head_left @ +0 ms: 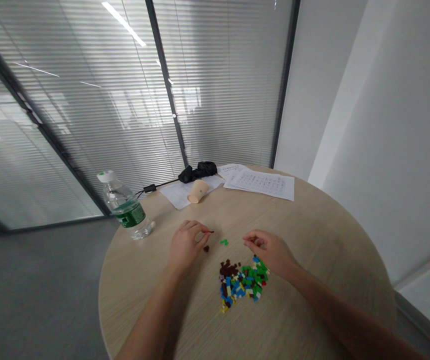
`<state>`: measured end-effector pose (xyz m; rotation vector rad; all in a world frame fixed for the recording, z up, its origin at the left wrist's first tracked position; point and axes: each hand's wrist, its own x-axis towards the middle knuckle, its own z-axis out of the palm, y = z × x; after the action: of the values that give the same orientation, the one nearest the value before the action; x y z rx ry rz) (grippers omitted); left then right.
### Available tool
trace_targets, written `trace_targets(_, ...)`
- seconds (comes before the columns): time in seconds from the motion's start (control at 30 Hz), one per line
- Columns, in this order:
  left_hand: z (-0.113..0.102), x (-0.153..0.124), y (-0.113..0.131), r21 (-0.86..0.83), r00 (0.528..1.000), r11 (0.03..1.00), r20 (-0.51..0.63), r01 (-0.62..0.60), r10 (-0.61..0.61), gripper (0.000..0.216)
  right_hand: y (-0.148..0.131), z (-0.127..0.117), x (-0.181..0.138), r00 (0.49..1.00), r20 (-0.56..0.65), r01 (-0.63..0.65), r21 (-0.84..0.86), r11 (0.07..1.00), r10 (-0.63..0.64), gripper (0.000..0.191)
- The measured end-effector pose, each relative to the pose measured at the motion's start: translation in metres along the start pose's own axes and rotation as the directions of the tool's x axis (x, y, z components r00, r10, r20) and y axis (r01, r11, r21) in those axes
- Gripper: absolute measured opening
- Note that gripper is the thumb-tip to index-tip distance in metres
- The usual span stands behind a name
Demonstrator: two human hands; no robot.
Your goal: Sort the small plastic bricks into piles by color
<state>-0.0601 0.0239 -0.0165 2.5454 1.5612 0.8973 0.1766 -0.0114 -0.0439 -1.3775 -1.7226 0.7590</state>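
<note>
My left hand (188,243) pinches a small dark red-brown toy brick (211,232) between thumb and forefinger, just above the table. Beneath its fingertips lies a little dark brown brick piece (206,248). A few bright green bricks (224,242) sit between my two hands. My right hand (267,248) has its fingers curled, thumb and fingertips close together; whatever may be in them is too small to make out. Right below that hand spreads a pile of small toy bricks (239,287), brown, green, blue, yellow and white, partly covered by its edge.
A round wooden table (312,240) carries everything. At its left edge stands a water bottle (127,210). Toward the back are a paper cup (197,191) on its side, printed sheets (263,183) and a black folded umbrella (200,171). Behind rises a glass partition with blinds (230,100).
</note>
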Motion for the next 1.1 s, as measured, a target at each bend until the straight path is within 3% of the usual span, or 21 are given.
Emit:
trace_targets(0.23, -0.002, -0.002, -0.006, 0.062, 0.978, 0.994, 0.186, 0.086, -0.096, 0.011, 0.004, 0.000, 0.002, 1.000, -0.013, 0.015, -0.006, 1.000, -0.015, 0.017)
trace_targets(0.5, -0.013, -0.003, -0.012, 0.213, 0.902, 0.945, 0.305, 0.247, -0.304, 0.010, 0.001, -0.001, 0.001, 0.999, 0.001, 0.032, -0.061, 0.998, -0.032, 0.017)
trace_targets(0.67, -0.012, -0.002, -0.009, 0.211, 0.876, 0.946, 0.369, 0.245, -0.310, 0.012, -0.001, -0.002, 0.001, 0.998, 0.003, 0.064, -0.077, 0.995, -0.064, 0.017)
trace_targets(1.1, -0.011, -0.004, -0.014, 0.167, 0.902, 0.964, 0.351, 0.205, -0.253, 0.025, 0.008, 0.000, 0.001, 0.984, 0.049, 0.178, -0.175, 0.968, -0.172, 0.014)
